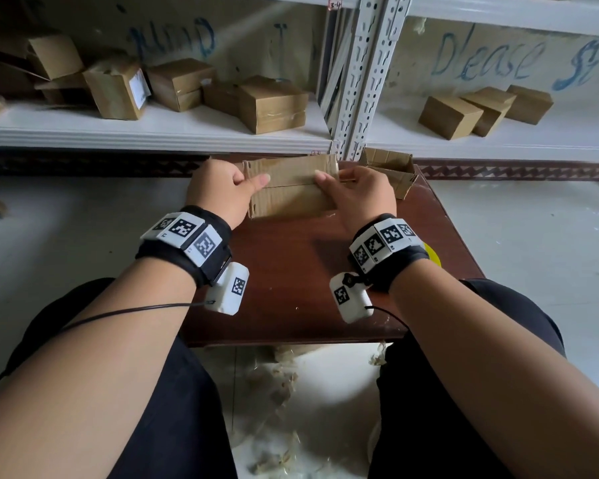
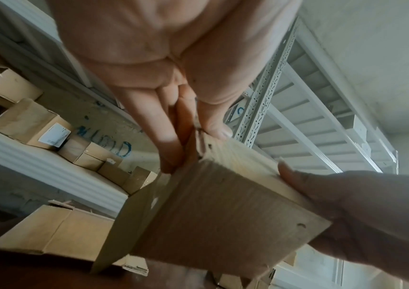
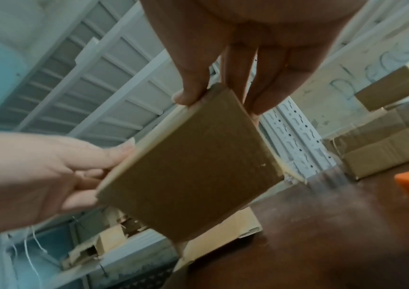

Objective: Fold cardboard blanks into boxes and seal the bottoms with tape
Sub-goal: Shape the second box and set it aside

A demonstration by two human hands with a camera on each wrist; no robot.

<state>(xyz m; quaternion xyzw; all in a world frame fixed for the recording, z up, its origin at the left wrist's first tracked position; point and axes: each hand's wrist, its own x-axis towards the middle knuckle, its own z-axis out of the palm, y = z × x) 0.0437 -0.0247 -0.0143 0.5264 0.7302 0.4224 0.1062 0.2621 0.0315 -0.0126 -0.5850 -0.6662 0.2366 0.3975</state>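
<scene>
A small brown cardboard box (image 1: pixel 291 188) is held just above the far part of the dark wooden table (image 1: pixel 291 271). Its two top flaps are folded shut and meet in a seam along the middle. My left hand (image 1: pixel 236 188) grips the box's left end, thumb on top and fingers behind. My right hand (image 1: pixel 346 188) grips the right end the same way. In the left wrist view the left hand (image 2: pixel 195 144) pinches a corner of the box (image 2: pixel 223 215). In the right wrist view the right hand (image 3: pixel 220 103) pinches the upper edge of the box (image 3: pixel 193 166).
An opened cardboard piece (image 1: pixel 391 167) lies at the table's back right corner. A yellow object (image 1: pixel 433 254) shows past my right wrist. White metal shelves (image 1: pixel 153 133) behind the table carry several finished boxes. Cardboard scraps litter the floor (image 1: pixel 284 392) between my knees.
</scene>
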